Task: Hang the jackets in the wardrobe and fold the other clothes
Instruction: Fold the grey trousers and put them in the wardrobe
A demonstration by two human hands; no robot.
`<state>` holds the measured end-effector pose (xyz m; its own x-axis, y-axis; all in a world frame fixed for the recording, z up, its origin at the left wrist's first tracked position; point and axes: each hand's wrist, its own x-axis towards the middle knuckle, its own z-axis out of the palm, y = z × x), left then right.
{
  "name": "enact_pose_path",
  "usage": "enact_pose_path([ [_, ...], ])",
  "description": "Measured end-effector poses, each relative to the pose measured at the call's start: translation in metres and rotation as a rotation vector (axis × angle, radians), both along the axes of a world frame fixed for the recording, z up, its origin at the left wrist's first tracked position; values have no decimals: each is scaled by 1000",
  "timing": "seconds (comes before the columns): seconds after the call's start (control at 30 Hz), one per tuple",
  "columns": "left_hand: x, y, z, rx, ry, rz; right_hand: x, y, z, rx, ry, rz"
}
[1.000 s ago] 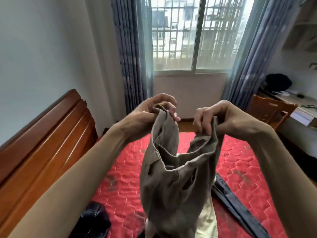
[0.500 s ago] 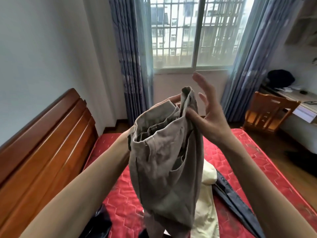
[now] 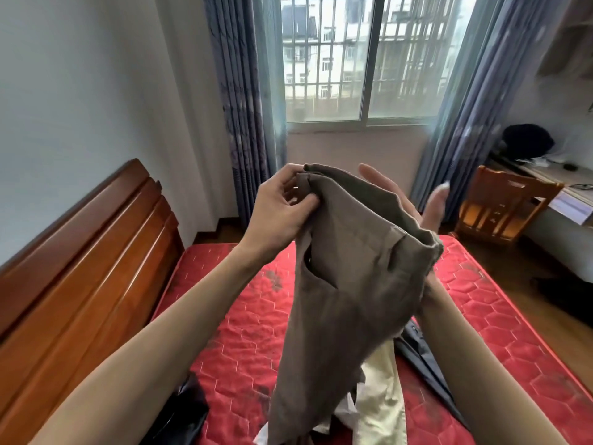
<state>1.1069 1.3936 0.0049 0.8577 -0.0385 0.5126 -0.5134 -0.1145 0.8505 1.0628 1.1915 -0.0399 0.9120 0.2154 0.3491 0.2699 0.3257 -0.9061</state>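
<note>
I hold a pair of grey-brown trousers (image 3: 346,284) up in front of me over the bed. My left hand (image 3: 282,207) pinches the waistband at its top left corner. My right hand (image 3: 407,203) is behind the waistband with its fingers straight, and the cloth drapes over it, hiding the palm. The legs hang down to the pile below. Under them lie a cream garment (image 3: 382,393), a dark grey garment (image 3: 426,361) and a black garment (image 3: 183,409) on the mattress.
The red quilted mattress (image 3: 237,332) has a wooden headboard (image 3: 80,268) on its left. A barred window with blue curtains is straight ahead. At the right stand a wooden chair (image 3: 503,207) and a desk (image 3: 564,187) with a black bag.
My left hand has shifted its pinch to the waistband's left corner, and my right hand has slid behind the cloth. The trousers have turned, showing a flatter side.
</note>
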Motion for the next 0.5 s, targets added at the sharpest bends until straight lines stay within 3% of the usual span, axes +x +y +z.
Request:
enact_pose_path([
  [0.03,1,2,0,-3,-1,40,1,-1,3,96,-108,-19],
  [0.07,2,5,0,3,-16,78,1,5,11,112,-45,-58],
  [0.27,10,9,-4,52,-16,240,2,1,8,-312,-248,-287],
  [0.37,10,11,-1,97,-17,263,28,-4,8,-352,-292,-435],
  [0.5,24,25,-4,218,-5,317,60,-13,28,-339,-300,-286],
])
